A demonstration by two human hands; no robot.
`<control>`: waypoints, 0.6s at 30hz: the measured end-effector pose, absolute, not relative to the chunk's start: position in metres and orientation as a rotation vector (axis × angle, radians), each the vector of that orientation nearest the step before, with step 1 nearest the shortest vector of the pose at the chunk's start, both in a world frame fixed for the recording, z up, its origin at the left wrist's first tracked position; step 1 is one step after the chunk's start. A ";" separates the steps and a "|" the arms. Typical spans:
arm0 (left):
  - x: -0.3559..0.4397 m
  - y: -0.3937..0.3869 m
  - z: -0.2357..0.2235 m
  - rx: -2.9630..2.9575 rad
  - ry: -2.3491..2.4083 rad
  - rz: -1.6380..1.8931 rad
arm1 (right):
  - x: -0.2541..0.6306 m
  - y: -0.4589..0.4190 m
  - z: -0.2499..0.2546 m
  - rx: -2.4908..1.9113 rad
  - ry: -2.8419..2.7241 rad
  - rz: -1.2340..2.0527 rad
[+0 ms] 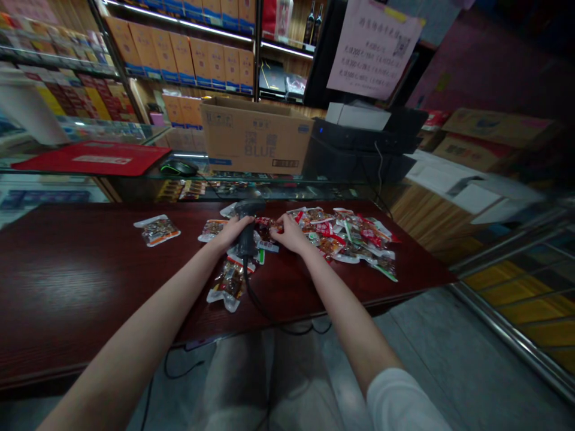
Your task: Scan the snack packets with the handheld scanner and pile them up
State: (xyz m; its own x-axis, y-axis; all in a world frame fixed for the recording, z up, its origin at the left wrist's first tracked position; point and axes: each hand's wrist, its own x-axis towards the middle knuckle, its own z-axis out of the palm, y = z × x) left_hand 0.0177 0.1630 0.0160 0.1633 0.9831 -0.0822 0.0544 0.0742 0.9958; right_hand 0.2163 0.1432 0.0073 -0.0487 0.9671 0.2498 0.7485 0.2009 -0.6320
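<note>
My left hand [232, 231] is closed round the upper handle of a black barcode scanner [245, 239]. Its cord drops over the table's front edge. Just right of the scanner, my right hand [291, 234] pinches a red snack packet [265, 222], partly hidden by the fingers. A heap of sealed snack packets [330, 230] in red, white and green lies to the right of that hand. Below the scanner lies a clear-and-white packet [230, 280] with dark contents. Another packet [157, 230] sits apart on the left, and more lie partly hidden by my left hand.
The dark red wooden table [90, 281] spans the front. Behind it a glass counter bears a cardboard box [258, 137], a mouse [178, 168], a red mat [94, 158] and a black printer-like machine [363, 134]. A metal rail [507, 335] stands at right.
</note>
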 end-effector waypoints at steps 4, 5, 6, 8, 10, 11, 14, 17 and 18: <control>0.025 0.151 0.036 1.304 1.108 1.038 | 0.227 0.151 0.012 -1.454 -1.311 0.804; 0.025 0.147 0.041 1.323 1.090 1.066 | 0.231 0.151 0.012 -1.393 -1.160 0.904; 0.025 0.143 0.045 1.343 1.071 1.088 | 0.236 0.151 0.013 -1.339 -1.030 0.985; 0.025 0.138 0.050 1.363 1.010 1.070 | 0.247 0.150 0.013 -1.274 -0.836 1.054; 0.026 0.135 0.050 1.345 0.938 0.975 | 0.258 0.148 0.011 -1.226 -0.707 1.042; 0.027 0.134 0.049 1.327 0.906 0.921 | 0.263 0.147 0.011 -1.199 -0.661 1.034; 0.030 0.132 0.044 1.282 0.876 0.842 | 0.273 0.144 0.012 -1.108 -0.597 1.065; 0.033 0.128 0.040 1.270 0.867 0.846 | 0.274 0.141 0.016 -1.002 -0.593 1.109; 0.033 0.127 0.040 1.270 0.863 0.847 | 0.273 0.139 0.017 -0.960 -0.597 1.122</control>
State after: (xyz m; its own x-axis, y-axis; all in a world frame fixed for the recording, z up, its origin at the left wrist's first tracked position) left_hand 0.0332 0.1267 0.0397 0.4383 0.8960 -0.0708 -0.0540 0.1049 0.9930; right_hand 0.2730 0.1393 0.0170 0.3491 0.9352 -0.0590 -0.4733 0.1216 -0.8725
